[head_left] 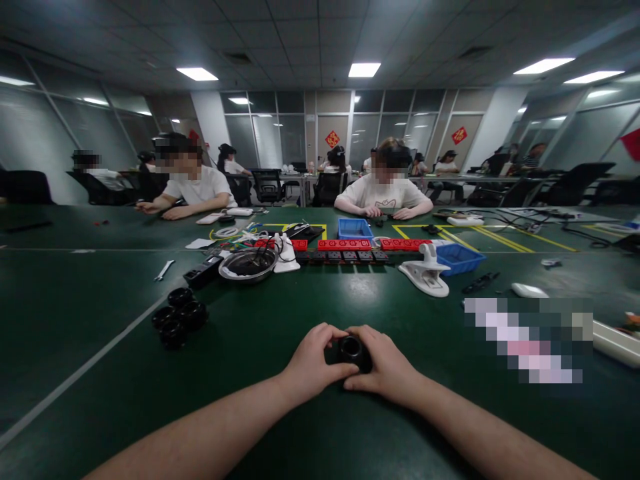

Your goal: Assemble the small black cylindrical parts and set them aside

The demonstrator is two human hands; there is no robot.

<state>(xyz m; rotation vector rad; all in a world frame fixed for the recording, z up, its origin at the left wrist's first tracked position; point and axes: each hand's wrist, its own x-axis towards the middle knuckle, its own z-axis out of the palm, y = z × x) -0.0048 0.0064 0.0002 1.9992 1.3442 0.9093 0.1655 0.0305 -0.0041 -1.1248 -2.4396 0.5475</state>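
A small black cylindrical part (351, 347) with a round opening on top is on or just above the green table, in front of me. My left hand (316, 358) grips it from the left, thumb at the near side and fingers at the far side. From the right, my right hand (384, 362) curls round the same part, its thumb close to the left thumb. The underside of the part is hidden. Several similar black cylindrical parts (180, 315) stand bunched together on the table to the left.
Across the table's middle are red power strips (344, 245), a metal bowl (249, 265), white clip-on stands (427, 272) and blue bins (457, 259). A wrench (164, 269) lies at left. At right is a blurred-out patch (520, 340). Two people sit opposite.
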